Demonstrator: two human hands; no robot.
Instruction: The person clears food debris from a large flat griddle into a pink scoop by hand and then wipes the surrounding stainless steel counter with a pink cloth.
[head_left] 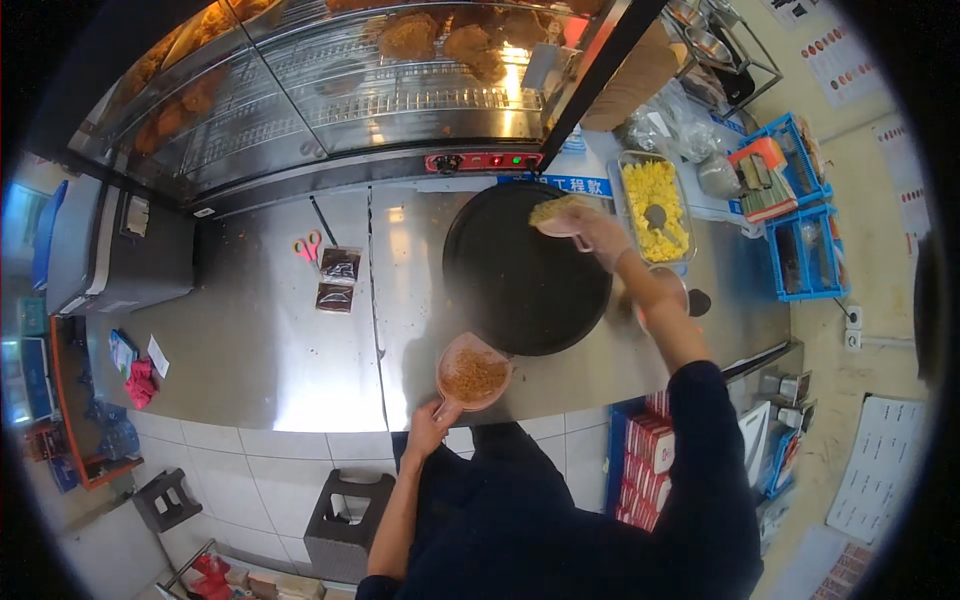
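Observation:
My left hand (428, 432) grips the handle of a pink scoop bowl (449, 366) at the front edge of the steel counter. Golden-brown crumbs (474, 377) lie in that bowl. Over the far right rim of a round black griddle (525, 280), my right hand (603, 240), in a clear plastic glove, is closed around a pink handled piece (560, 228). Tan, crumbly food (560, 208) shows at this piece; its exact shape is partly hidden by the hand. Beyond the right forearm stands a clear tray of yellow chopped food (650, 195) with a dark round utensil in it.
A lit glass display cabinet (400, 100) with fried pieces runs along the back. Pink-handled scissors (308, 246) and two dark packets (338, 275) lie left of the griddle. Blue baskets (806, 250) hang at the right. A dark stool (348, 525) stands below the counter.

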